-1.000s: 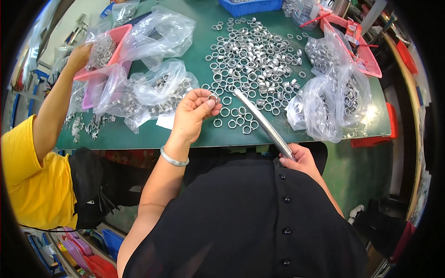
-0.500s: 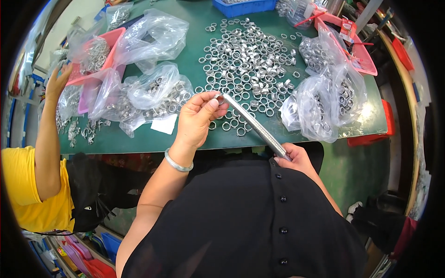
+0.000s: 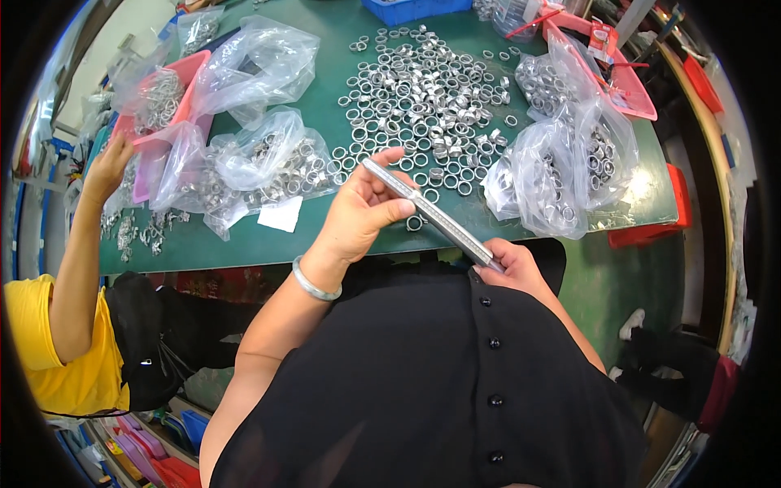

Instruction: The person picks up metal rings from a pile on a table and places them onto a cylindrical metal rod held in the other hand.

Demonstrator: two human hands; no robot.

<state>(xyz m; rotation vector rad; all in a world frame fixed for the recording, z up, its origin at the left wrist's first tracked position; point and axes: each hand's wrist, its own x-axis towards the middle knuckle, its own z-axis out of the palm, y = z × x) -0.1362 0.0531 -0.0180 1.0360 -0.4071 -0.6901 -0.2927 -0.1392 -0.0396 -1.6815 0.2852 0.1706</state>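
Note:
A tapered metal ring mandrel (image 3: 452,228) with a scale along it slants across in front of me. My right hand (image 3: 512,264) is closed round its thicker end, close to my body. A silver ring (image 3: 416,198) appears to sit around the mandrel partway along. My left hand (image 3: 358,213) pinches there, its thumb against the ring and its fingers partly hidden behind the mandrel. Beyond the narrow tip, many loose silver rings (image 3: 435,93) lie spread over the green table (image 3: 329,89).
Clear plastic bags (image 3: 268,159) of rings lie on the left, with more bags (image 3: 553,175) on the right. Pink trays (image 3: 643,93) stand at both sides, a blue bin (image 3: 415,10) at the back. Left of me, a person in a yellow sleeve (image 3: 37,321) reaches toward hanging metal pieces.
The ring has gone from the mandrel's tip to partway down its length, my left hand moving with it. The other person's hand at left has lowered.

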